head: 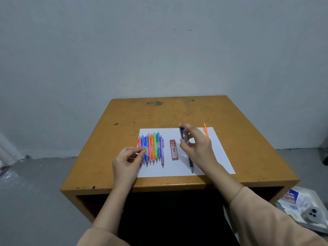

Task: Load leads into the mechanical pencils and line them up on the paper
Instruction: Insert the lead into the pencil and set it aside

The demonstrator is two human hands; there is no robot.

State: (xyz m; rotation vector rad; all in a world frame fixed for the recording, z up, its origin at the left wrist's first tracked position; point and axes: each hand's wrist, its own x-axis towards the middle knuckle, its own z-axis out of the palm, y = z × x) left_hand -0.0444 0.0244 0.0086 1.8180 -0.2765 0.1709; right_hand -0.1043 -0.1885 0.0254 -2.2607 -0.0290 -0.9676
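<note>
Pencils (151, 150) in many colours lie side by side on the left part of the paper (221, 157), a red lead case (173, 150) just right of them. The left hand (127, 160) pinches a small pale piece (145, 149); the right hand (197, 144) grips a black pencil (191, 163) above the paper.

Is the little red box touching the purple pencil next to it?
Apart. The head view shows a strip of bare white paper between the red lead box and the purple pencil.
</note>
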